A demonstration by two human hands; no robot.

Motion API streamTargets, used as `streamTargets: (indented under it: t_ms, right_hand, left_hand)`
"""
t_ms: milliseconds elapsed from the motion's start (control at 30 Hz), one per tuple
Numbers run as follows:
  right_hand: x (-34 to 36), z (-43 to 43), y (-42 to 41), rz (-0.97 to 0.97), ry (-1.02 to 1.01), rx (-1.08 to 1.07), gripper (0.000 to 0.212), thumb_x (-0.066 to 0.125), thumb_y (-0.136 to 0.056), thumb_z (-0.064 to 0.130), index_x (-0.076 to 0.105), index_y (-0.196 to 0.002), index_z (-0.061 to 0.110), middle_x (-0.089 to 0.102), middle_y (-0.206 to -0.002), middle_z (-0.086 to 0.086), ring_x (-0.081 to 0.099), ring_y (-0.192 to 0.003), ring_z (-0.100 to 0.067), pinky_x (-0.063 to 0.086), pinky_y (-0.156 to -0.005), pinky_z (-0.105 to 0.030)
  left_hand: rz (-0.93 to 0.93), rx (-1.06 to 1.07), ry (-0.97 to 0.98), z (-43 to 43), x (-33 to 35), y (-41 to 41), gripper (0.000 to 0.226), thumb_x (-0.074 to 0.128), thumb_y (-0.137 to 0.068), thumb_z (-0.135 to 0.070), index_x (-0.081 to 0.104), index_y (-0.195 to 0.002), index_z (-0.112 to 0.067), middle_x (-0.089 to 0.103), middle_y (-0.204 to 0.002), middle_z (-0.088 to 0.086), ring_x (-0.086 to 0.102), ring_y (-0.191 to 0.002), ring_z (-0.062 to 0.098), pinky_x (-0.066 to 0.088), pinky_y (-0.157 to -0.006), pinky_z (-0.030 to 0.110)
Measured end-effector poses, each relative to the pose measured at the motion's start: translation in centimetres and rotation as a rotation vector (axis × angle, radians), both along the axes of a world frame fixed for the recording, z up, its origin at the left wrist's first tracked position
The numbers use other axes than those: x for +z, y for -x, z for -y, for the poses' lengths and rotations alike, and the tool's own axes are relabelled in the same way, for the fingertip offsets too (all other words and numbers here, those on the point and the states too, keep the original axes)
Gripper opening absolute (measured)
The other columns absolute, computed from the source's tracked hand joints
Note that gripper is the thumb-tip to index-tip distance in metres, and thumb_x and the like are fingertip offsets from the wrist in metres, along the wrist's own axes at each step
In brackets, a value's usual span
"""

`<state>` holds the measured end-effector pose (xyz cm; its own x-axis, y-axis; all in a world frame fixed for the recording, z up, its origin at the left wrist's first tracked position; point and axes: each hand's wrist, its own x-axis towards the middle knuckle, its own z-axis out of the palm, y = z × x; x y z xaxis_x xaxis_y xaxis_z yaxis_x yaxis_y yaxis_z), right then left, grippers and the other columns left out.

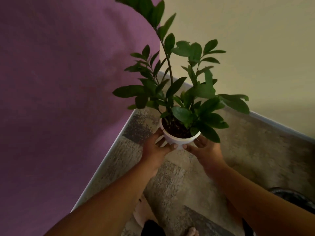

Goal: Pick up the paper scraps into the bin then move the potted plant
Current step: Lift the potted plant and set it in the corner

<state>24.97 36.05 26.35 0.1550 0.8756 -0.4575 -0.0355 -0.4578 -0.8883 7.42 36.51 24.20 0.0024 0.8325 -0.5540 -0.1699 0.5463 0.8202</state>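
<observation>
The left hand (154,150) and right hand (204,149) grip the white pot (177,139) from opposite sides, fingers curled around its lower wall. The plant (185,92) seems lifted above the floor (247,142), near the wall corner. Best to hold the pot level so no soil spills, mind the tall stem, and lower it gently.

Purple wall (59,99) filling the left, cream wall (247,48) on the right, the two meeting in a corner; pale skirting board (105,156) along their base, mottled grey-beige patchwork floor (247,150) below
</observation>
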Motion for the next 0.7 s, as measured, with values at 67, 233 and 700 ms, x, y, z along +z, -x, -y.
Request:
streamTargets:
  t_ms: [67, 233, 700]
  right_hand:
    - [-0.7, -1.4, 0.4, 0.021, 0.020, 0.013, 0.066, 0.090, -0.059, 0.004, 0.063, -0.114, 0.029, 0.071, -0.115, 0.008, 0.066, -0.112, -0.011, 0.057, -0.087, -0.035]
    - [-4.7, -5.5, 0.9, 0.041, 0.038, 0.011, 0.065, 0.089, -0.061, 0.002, 0.061, -0.109, 0.036, 0.069, -0.112, 0.013, 0.066, -0.109, -0.007, 0.056, -0.091, -0.041]
    - [-27.0, -18.1, -2.4, 0.182, 0.021, 0.205, 0.078, 0.094, -0.056, 0.029, 0.060, -0.125, 0.016, 0.068, -0.120, 0.003, 0.066, -0.108, -0.007, 0.057, -0.085, -0.023]
  left_hand:
    - [0.003, -0.008, 0.018, -1.5, -0.9, 0.4, 0.074, 0.080, -0.070, 0.005, 0.055, -0.135, -0.020, 0.059, -0.134, 0.000, 0.060, -0.113, 0.009, 0.055, -0.072, 0.018]
    - [-0.024, -0.023, 0.038, -5.9, -4.0, 0.6, 0.073, 0.078, -0.072, 0.003, 0.054, -0.136, -0.021, 0.057, -0.136, 0.000, 0.058, -0.115, 0.010, 0.054, -0.071, 0.015]
    - [-0.140, 0.071, 0.060, -16.4, -22.7, -2.4, 0.057, 0.075, -0.076, 0.004, 0.058, -0.129, -0.003, 0.066, -0.122, 0.004, 0.064, -0.109, 0.012, 0.054, -0.087, 0.021]
